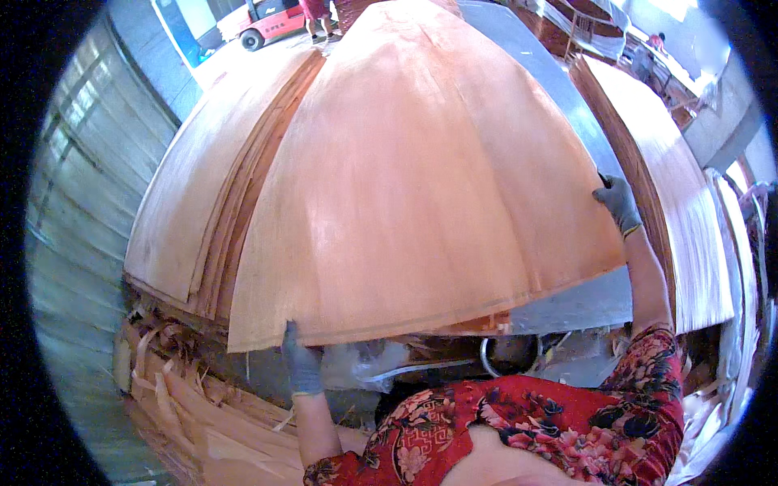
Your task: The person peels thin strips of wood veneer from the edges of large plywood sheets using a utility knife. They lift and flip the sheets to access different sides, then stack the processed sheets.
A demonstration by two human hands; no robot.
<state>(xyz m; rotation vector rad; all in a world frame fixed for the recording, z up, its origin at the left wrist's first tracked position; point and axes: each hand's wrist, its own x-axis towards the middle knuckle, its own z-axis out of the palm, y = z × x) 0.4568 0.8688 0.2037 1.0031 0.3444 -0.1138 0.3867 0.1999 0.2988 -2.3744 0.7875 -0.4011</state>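
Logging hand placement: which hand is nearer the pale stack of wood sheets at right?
Right. The grey-gloved right hand holds the large tan wooden sheet by its right edge, just left of the stack; the grey-gloved left hand is at its near edge, farther away.

Head-worn fisheye, facing down and forward, near wood sheet

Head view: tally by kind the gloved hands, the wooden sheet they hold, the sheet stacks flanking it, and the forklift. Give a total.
Grey-gloved hands: 2 (left hand, right hand)
Large, thin, pale-tan wooden sheet: 1
Stacks of pale, thin wooden sheets: 2 (left stack, right stack)
Red wheeled forklift: 1
Total: 6
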